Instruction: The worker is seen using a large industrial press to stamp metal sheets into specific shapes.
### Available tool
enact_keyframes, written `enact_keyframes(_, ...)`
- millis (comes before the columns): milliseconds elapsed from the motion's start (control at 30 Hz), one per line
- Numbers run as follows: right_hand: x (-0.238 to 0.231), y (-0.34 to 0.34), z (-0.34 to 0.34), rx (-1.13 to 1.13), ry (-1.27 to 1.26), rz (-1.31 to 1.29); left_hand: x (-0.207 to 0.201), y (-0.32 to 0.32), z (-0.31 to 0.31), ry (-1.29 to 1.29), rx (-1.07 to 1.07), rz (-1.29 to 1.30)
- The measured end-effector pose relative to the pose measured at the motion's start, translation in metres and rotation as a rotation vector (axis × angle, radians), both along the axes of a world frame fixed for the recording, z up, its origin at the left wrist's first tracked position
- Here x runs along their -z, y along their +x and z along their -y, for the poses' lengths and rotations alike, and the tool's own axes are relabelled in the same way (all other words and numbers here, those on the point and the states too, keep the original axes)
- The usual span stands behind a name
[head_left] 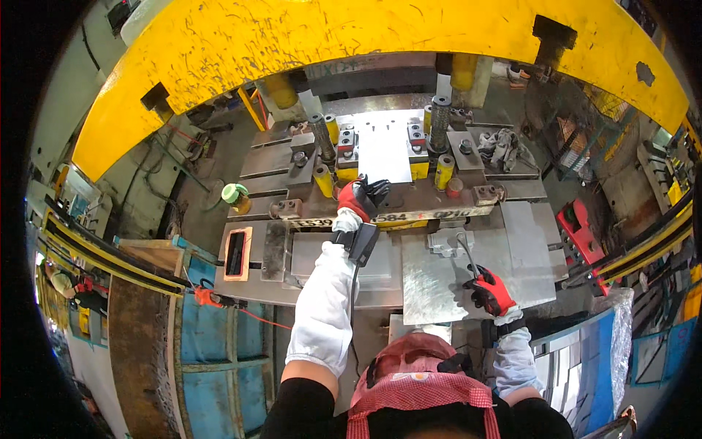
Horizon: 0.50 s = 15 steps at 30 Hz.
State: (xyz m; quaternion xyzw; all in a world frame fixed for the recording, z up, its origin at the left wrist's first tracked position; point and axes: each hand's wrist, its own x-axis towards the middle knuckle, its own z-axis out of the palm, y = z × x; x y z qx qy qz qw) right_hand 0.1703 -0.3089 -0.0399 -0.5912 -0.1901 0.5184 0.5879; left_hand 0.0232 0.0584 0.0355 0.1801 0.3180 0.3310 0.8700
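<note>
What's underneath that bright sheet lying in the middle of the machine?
Yellow-painted die blocks show at either side of the bright sheet, whose near edge the left hand is at. Whatever lies directly beneath is covered, so I can't tell.

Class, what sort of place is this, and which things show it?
Probably a metal-pressing workshop: a scuffed yellow machine beam, a tooling block with upright posts, and a flat sheet lying on it.

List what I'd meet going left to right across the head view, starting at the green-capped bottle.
Green-capped bottle → front-left yellow post → left hand → front-right yellow post → right hand → red object.
</note>
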Motion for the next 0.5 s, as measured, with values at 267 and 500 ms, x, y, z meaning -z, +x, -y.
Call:
enact_keyframes(267, 0.043, 0.008, 0.037, 0.536, 0.057, 0.014, 0.001, -0.043, 0.025, 0.132, 0.200, 0.032)
enact_keyframes(500, 0.092, 0.020, 0.044, 0.748, 0.246, 0.130, 0.079, -0.192, 0.166, 1.066, -0.077, -0.882)
